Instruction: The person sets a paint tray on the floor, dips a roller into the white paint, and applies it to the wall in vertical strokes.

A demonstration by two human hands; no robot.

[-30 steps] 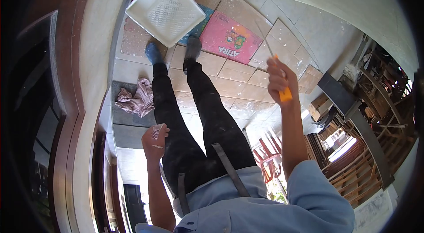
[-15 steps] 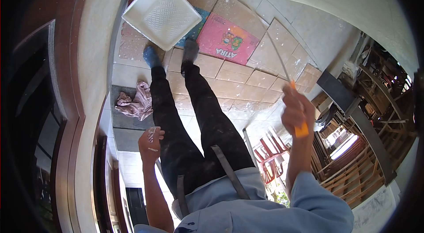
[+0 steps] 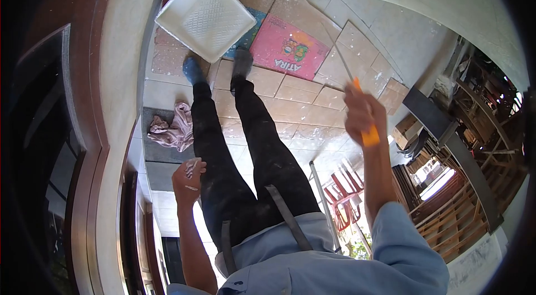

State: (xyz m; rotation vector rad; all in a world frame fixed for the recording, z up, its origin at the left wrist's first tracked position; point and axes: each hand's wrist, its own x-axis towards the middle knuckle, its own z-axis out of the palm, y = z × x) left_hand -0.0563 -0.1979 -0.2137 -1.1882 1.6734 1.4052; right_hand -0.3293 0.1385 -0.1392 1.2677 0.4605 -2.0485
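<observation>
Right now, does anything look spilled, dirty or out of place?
Yes: the bare left hand is smeared white and the brown floor covering speckled white, as if paint splashed. A crumpled pink cloth lies on the dark grey surface.

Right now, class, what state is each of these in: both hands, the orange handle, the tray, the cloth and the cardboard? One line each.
Left hand: curled shut, white smears on its back.
Right hand: closed in a grip around the orange handle.
Orange handle: held, a thin rod extending from it.
White tray: open side up; contents unclear.
Pink cloth: crumpled.
Cardboard: spread out, speckled white.
</observation>
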